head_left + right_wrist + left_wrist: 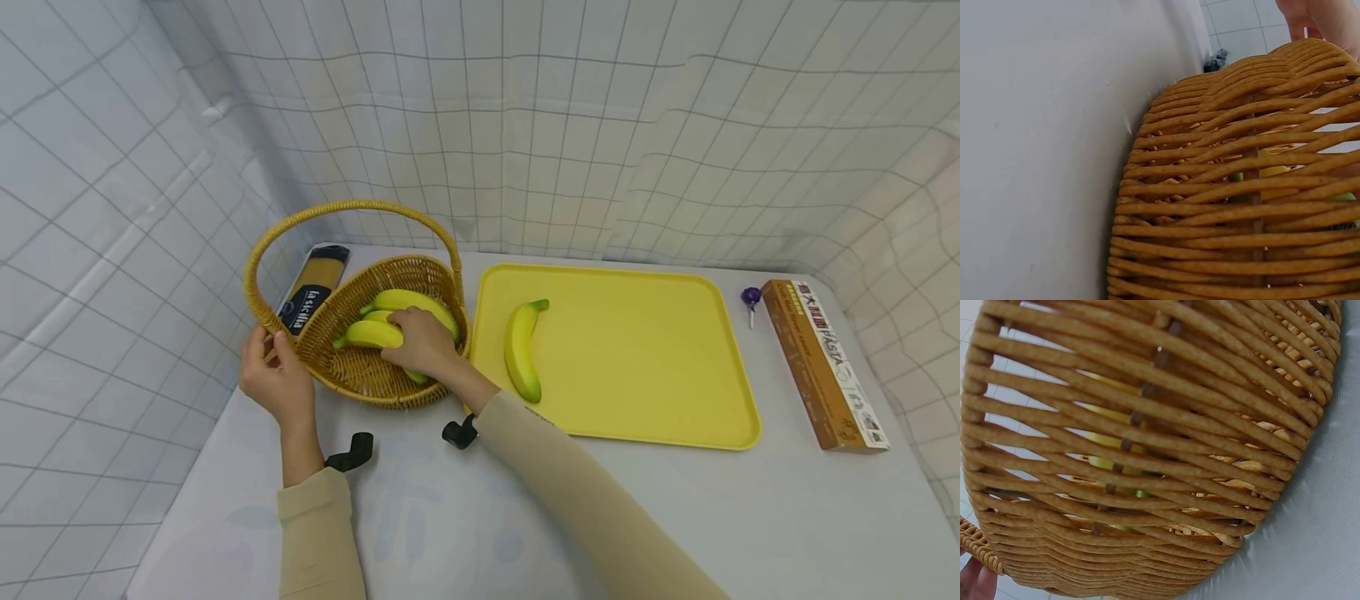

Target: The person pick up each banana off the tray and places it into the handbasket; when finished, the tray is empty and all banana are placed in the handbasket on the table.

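Note:
A wicker basket (352, 379) with a hoop handle stands at the left of the table, with yellow bananas (408, 302) lying inside. My left hand (273, 375) grips the basket's rim at the base of the handle. My right hand (420, 343) reaches inside and curls its fingers round one banana (369, 334). Another banana (521, 352) lies on the yellow tray (645, 358) to the right. Both wrist views are filled by the basket's woven wall (1147, 456) (1235, 206), with yellow showing through the gaps.
A pasta packet (313, 287) lies behind the basket by the checked cloth wall. At the right edge lies a brown pasta box (825, 367), with a small purple lollipop (751, 297) beside it. The near table (750, 525) is white.

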Available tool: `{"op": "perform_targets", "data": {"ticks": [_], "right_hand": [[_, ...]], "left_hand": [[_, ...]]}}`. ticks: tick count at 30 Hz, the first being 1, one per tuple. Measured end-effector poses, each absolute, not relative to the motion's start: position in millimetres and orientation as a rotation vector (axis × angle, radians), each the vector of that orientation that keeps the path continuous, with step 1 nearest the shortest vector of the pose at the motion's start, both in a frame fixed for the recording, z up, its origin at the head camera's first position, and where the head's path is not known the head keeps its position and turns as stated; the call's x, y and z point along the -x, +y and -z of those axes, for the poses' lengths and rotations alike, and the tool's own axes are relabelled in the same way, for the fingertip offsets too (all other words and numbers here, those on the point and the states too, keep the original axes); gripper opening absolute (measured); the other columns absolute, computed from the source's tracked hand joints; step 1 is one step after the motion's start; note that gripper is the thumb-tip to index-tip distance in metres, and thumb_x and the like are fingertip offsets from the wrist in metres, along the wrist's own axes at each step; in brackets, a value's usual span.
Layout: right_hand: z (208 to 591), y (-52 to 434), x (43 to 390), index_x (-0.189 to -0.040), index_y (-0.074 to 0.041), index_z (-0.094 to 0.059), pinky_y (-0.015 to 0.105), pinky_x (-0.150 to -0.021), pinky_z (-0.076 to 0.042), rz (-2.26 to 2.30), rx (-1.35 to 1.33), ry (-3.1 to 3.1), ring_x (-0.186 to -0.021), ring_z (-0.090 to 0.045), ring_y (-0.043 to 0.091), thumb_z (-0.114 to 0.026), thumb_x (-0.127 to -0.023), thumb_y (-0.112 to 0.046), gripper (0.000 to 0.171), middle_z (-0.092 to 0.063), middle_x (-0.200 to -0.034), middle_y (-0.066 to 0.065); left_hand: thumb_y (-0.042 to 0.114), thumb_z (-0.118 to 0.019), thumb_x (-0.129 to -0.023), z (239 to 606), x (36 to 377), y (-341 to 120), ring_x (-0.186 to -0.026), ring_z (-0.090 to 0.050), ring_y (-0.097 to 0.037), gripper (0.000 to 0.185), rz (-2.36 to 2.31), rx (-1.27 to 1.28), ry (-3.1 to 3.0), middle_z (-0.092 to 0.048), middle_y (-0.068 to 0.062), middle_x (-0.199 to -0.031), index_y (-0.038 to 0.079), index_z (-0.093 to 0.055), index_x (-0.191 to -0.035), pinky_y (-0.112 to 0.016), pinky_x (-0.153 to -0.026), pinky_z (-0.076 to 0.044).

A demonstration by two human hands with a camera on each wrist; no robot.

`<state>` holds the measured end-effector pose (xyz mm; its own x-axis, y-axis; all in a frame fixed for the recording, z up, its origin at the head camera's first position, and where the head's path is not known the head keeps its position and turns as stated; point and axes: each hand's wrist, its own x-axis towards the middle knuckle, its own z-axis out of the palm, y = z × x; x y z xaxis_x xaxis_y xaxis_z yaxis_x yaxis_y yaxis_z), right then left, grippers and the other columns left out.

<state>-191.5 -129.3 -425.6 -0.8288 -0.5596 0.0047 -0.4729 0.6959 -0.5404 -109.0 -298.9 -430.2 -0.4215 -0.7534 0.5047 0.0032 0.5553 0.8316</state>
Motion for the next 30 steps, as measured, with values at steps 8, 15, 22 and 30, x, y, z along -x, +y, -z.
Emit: {"op": "perform_targets", "data": {"ticks": [8, 15, 22, 30], "right_hand": [[427.2, -131.5, 189.1, -0.132, -0.016, -0.061, 0.029, -0.072, -0.049, 0.725, 0.829, 2.777, -0.102, -0.058, 0.017, -0.071, -0.084, -0.04, 0.055, -0.061, -0.12, 0.004], [429.5, -133.7, 185.8, -0.131, -0.015, -0.061, 0.03, -0.073, -0.049, 0.664, 0.801, 2.812, -0.102, -0.057, 0.017, -0.071, -0.084, -0.041, 0.054, -0.06, -0.119, 0.004], [429.4, -132.7, 184.9, -0.128, -0.015, -0.063, 0.029, -0.067, -0.047, 0.66, 0.785, 2.835, -0.097, -0.057, 0.017, -0.072, -0.083, -0.041, 0.052, -0.06, -0.116, 0.004], [429.3, -132.0, 185.2, -0.118, -0.015, -0.066, 0.03, -0.064, -0.046, 0.632, 0.774, 2.854, -0.092, -0.056, 0.016, -0.072, -0.084, -0.041, 0.043, -0.06, -0.108, 0.003]], "left_hand": [[0.017, -0.055, -0.098, 429.8, 107.2, -298.9, -0.093, -0.058, 0.004, 0.029, 0.953, -0.587, -1.823, -0.068, -0.018, -0.108, 0.002, -0.069, -0.117, -0.008, -0.073, -0.045], [0.017, -0.055, -0.097, 431.1, 107.6, -299.3, -0.093, -0.058, 0.003, 0.028, 0.953, -0.598, -1.813, -0.068, -0.018, -0.107, 0.003, -0.07, -0.116, -0.008, -0.072, -0.045], [0.018, -0.056, -0.097, 431.1, 108.8, -299.0, -0.091, -0.058, 0.004, 0.027, 0.94, -0.592, -1.799, -0.068, -0.017, -0.105, 0.003, -0.071, -0.114, -0.006, -0.072, -0.045], [0.017, -0.055, -0.097, 430.0, 108.9, -298.0, -0.092, -0.058, 0.004, 0.027, 0.937, -0.588, -1.809, -0.068, -0.017, -0.105, 0.002, -0.07, -0.114, -0.006, -0.072, -0.045]]}}
